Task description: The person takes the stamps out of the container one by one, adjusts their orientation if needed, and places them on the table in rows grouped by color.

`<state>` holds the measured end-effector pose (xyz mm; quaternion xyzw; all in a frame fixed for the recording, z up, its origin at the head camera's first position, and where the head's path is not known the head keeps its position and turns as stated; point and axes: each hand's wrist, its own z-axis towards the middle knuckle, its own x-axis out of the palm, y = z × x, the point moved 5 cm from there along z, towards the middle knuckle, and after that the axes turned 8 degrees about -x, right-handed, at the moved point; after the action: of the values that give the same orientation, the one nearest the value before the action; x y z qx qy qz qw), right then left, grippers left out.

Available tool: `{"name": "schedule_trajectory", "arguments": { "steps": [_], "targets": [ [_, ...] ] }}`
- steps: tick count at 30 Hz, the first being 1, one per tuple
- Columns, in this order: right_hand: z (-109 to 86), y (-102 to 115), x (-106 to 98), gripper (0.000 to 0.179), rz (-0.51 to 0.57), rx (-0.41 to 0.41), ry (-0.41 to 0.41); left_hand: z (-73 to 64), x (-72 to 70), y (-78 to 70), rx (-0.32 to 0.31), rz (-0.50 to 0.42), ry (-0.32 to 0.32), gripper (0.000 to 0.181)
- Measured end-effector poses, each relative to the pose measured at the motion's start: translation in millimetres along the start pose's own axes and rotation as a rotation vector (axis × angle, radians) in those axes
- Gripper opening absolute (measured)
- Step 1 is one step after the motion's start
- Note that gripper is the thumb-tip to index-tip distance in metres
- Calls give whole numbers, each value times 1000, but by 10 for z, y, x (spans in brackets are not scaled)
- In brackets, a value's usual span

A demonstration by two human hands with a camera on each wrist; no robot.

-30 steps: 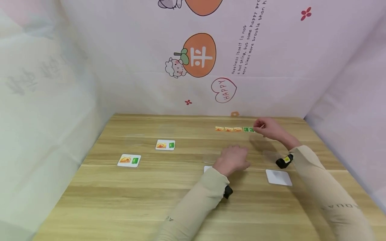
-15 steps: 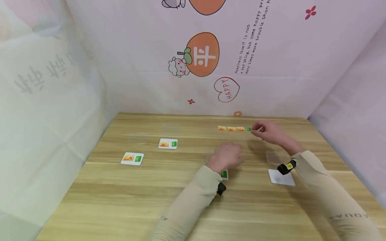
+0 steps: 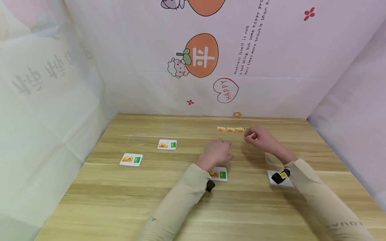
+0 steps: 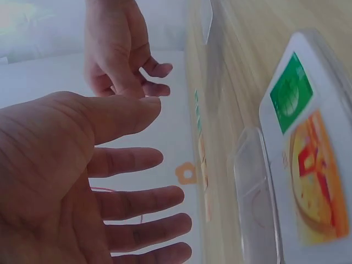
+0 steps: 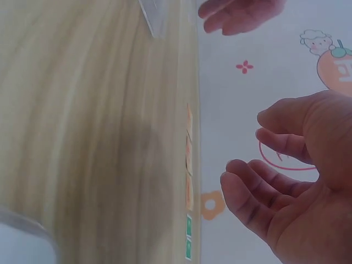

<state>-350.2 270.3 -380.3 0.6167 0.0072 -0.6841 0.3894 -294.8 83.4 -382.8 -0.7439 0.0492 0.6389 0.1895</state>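
My left hand (image 3: 215, 154) hovers over the table behind a white card (image 3: 222, 174) bearing an orange picture and a green one. In the left wrist view its fingers are extended and nothing is between them. My right hand (image 3: 261, 140) is in front of the row of small picture pieces at the back; three orange pieces (image 3: 230, 129) show there. Two green pieces (image 5: 188, 236) continue the row in the right wrist view, mostly hidden by the hand in the head view. The right thumb and fingers are bent but apart, holding nothing.
Two similar picture cards, a front one (image 3: 131, 160) and a rear one (image 3: 167, 144), lie on the left. A plain white card (image 3: 272, 176) lies under the right wrist camera. Clear plastic pieces lie behind the cards, one clear piece (image 3: 137, 139) at left. A printed cloth (image 3: 144, 67) backs the table.
My left hand has shifted left and back, uncovering the card with orange and green pictures. My right hand has moved left and slightly nearer, now overlapping the green pieces.
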Motion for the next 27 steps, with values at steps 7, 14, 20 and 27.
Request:
{"name": "schedule_trajectory", "arguments": {
  "steps": [7,14,20,27],
  "targets": [
    [-27,113,153,19,24,13,41,-48,-45,108,-1,22,3,51],
    [-53,224,296,14,14,-10,63,-110,-120,198,29,24,-8,49],
    [-96,316,348,11,13,-24,65,-176,-144,266,79,23,-31,46],
    [-112,478,437,14,17,-51,109,-255,-93,352,103,4,-21,44]
  ]
}}
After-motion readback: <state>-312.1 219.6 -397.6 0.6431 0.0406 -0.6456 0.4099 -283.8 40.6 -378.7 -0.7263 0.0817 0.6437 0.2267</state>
